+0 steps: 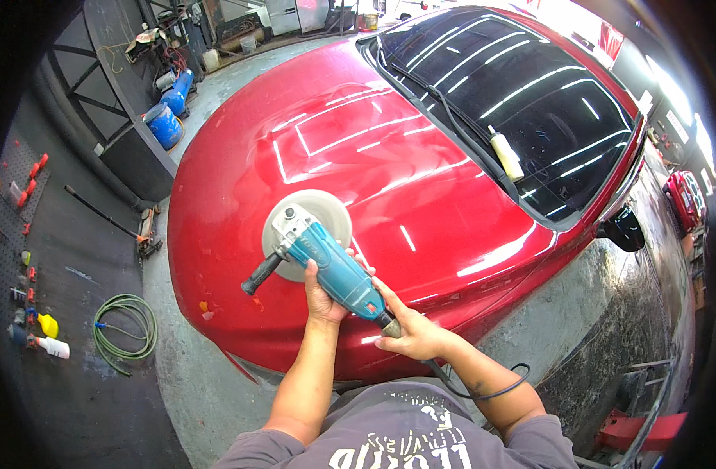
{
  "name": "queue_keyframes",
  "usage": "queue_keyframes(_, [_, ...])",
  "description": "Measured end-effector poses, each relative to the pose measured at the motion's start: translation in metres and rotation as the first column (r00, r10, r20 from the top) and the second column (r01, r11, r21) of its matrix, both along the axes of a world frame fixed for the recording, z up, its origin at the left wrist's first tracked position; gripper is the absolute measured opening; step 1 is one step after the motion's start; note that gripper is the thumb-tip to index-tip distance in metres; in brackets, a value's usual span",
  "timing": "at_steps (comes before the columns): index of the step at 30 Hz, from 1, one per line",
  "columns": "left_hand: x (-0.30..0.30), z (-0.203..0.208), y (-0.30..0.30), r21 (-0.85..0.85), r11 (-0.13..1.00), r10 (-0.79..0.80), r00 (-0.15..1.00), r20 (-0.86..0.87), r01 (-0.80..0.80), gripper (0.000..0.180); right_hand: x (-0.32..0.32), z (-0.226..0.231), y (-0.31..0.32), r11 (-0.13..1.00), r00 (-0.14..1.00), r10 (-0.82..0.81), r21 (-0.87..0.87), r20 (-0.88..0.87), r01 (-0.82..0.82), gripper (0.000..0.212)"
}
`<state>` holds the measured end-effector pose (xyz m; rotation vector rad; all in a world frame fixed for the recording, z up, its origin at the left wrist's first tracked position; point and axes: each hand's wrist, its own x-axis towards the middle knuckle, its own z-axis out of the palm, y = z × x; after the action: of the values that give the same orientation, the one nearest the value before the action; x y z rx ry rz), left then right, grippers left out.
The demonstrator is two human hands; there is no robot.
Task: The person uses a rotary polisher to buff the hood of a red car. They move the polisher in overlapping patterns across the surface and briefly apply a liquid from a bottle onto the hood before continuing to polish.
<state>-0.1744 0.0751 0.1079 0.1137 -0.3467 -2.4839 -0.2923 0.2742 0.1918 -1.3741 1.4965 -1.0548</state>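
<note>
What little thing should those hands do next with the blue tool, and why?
Maybe move the left hand to the black side handle: it juts out unheld, while that hand holds the middle of the blue polisher and the right hand holds its back end. That might steady it.

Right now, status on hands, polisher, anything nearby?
Left hand gripping teal polisher, right hand holding its cord end. White pad over red hood. Cord by right forearm; squeeze bottle on windshield.

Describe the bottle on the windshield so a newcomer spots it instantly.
Find the red car, then its dark windshield. By the windshield's lower edge, near the black wiper, lies the pale yellow bottle. Its light body stands out against both dark neighbours.
</note>
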Motion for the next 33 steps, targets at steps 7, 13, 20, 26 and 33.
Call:
queue_keyframes(7, [-0.068, 0.018, 0.066, -0.054, 0.97, -0.23, 0.968, 0.1, 0.236, 0.092, -0.022, 0.013, 0.079, 0.964, 0.927, -0.251, 0.158, 0.279, 0.213, 0.122])
queue_keyframes(13, [-0.175, 0.022, 0.127, -0.026, 0.898, -0.433, 0.893, 0.123, 0.439, 0.087, -0.087, 0.013, 0.161, 0.899, 0.838, -0.437, 0.205, 0.326, 0.388, 0.122])
queue_keyframes(20, [-0.279, 0.046, 0.154, -0.015, 0.897, -0.431, 0.882, 0.193, 0.442, 0.081, -0.188, 0.038, 0.184, 0.883, 0.775, -0.469, 0.261, 0.424, 0.391, 0.126])
queue_keyframes(26, [-0.344, 0.059, 0.082, -0.054, 0.922, -0.369, 0.911, 0.182, 0.384, 0.079, -0.266, 0.049, 0.127, 0.964, 0.784, -0.267, 0.149, 0.56, 0.222, 0.128])
queue_keyframes(33, [-0.396, 0.08, -0.035, -0.149, 0.954, -0.211, 0.936, 0.281, 0.259, 0.081, -0.333, 0.058, 0.009, 0.977, 0.794, -0.209, 0.085, 0.571, 0.197, 0.126])
